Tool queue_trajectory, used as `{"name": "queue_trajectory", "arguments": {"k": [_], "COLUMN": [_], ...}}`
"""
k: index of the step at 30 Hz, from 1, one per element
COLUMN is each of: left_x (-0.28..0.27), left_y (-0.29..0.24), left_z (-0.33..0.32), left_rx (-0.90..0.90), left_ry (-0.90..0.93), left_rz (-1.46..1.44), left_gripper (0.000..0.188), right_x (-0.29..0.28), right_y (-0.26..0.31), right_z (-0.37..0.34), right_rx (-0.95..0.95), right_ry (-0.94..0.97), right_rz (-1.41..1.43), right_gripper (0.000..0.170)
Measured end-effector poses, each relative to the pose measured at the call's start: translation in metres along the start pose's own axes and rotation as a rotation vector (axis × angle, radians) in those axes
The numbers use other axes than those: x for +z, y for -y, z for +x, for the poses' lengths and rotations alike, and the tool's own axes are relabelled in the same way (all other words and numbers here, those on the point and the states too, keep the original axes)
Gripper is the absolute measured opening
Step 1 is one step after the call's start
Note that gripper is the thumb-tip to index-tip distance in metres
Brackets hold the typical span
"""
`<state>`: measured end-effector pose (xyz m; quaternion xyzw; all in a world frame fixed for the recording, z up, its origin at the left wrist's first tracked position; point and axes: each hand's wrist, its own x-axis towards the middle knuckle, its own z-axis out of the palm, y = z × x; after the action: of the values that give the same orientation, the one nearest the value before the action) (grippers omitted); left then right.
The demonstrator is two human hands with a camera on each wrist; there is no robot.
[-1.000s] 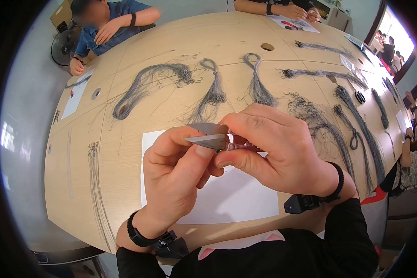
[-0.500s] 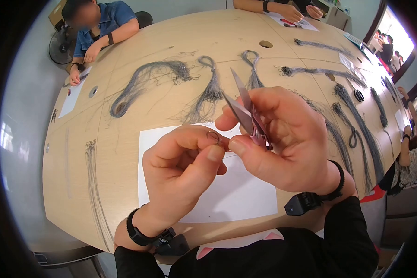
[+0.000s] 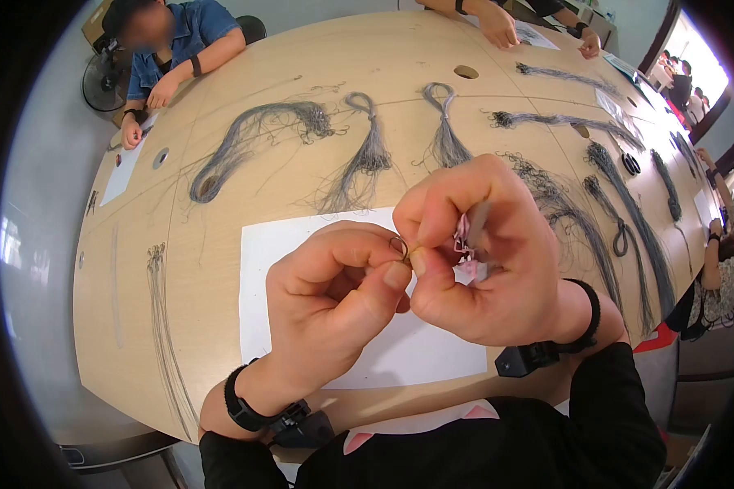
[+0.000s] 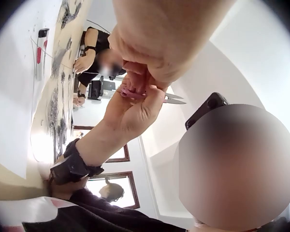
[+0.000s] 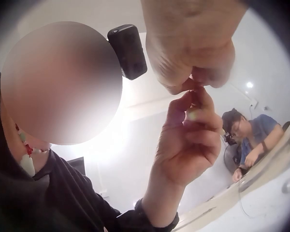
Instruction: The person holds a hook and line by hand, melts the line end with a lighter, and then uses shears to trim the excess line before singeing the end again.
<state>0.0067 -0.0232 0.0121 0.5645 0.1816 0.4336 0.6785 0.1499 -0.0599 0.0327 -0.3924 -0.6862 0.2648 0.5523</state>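
Toward the left edge of the surface (image 3: 212, 277) lies a bundle of strands (image 3: 161, 318); over the paper (image 3: 432, 359) near the front edge, the left hand (image 3: 326, 297) pinches a small dark loop (image 3: 403, 249) — just beside it, the right hand (image 3: 506, 269) grips pink-handled scissors (image 3: 463, 235).

1. Table (image 3: 220, 244): light wood, seams across the top. Round hole (image 3: 466, 72) toward far edge, grey-rimmed grommet (image 3: 161, 158) on the left.
2. Far left: person in blue denim shirt (image 3: 208, 37), arms at table edge, white paper (image 3: 122, 181) just beside.
3. Behind that person: dark fan (image 3: 98, 85) by the wall, brown cardboard box (image 3: 96, 24) above it.
4. Far edge: second person's forearm (image 3: 491, 18) over the table, near a printed sheet (image 3: 534, 34).
5. Right side: black-handled scissors (image 3: 630, 164), lying flat.
6. Upper right: bright doorway (image 3: 709, 49), several people beyond, detail too small.
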Motion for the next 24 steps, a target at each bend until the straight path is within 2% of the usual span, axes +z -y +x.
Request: {"name": "queue_trajectory", "arguments": {"k": [1, 3, 7, 10, 13, 15, 18, 21, 24], "left_x": [0.001, 0.005, 0.0, -0.002, -0.006, -0.004, -0.008, -0.006, -0.006], "left_y": [-0.001, -0.003, -0.003, -0.004, -0.007, -0.013, -0.011, -0.012, -0.012], "left_z": [0.0, -0.001, 0.001, 0.001, 0.001, 0.0, -0.001, -0.001, -0.001], "left_rx": [-0.001, -0.112, -0.089, -0.018, 0.018, -0.043, 0.0, -0.074, -0.033], "left_ry": [0.0, -0.087, -0.062, -0.081, -0.061, -0.096, -0.032, -0.097, -0.061], "left_rz": [0.0, -0.106, -0.143, -0.117, -0.092, -0.024, -0.052, -0.015, -0.023], "left_gripper": [0.006, 0.005, 0.005, 0.005, 0.007, 0.008, 0.01, 0.01, 0.009], "right_x": [0.0, -0.001, -0.005, -0.012, -0.016, -0.017, -0.016, -0.014, -0.014], "right_y": [0.001, 0.001, -0.002, -0.002, 0.0, 0.0, -0.002, -0.001, 0.004], "right_z": [0.0, 0.002, 0.002, 0.003, 0.008, 0.011, 0.009, 0.009, 0.01], "right_rx": [0.001, 0.017, -0.027, 0.051, 0.039, -0.106, -0.094, -0.108, -0.082], "right_ry": [0.0, 0.006, -0.04, 0.019, 0.085, 0.157, 0.192, 0.17, 0.144], "right_rz": [0.001, 0.05, 0.067, 0.013, -0.146, -0.278, -0.335, -0.379, -0.35], "right_gripper": [0.027, 0.027, 0.024, 0.02, 0.028, 0.041, 0.043, 0.045, 0.047]}}
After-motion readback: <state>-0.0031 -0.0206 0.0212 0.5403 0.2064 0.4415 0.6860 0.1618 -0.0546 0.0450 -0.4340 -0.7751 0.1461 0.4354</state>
